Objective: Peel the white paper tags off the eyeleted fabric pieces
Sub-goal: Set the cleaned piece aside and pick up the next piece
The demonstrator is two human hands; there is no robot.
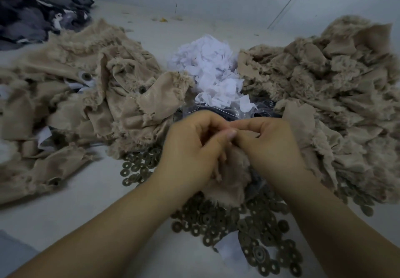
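While both hands, left hand (pixel 190 147) and right hand (pixel 268 145), pinch it, the fabric piece (pixel 229 182) hangs lengthwise downward.

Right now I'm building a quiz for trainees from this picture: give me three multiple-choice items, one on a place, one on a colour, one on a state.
1. Where does the heap of torn white paper lie?
A. Between the two tan fabric piles
B. On the dark grey cloth at far left
C. Under the forearms

2. What colour are the frayed fabric pieces in the left pile and the right pile?
A. Red
B. Tan
C. Bright green

3. What are the left hand and right hand doing?
A. Lying flat and apart on the table
B. Together holding one fabric piece, fingertips meeting
C. Each lifting a metal ring

Key: 1 A, the paper sits in the gap between the piles. 2 B, both piles are beige-tan. 3 B, both hands curl over the same tan piece above the metal rings.
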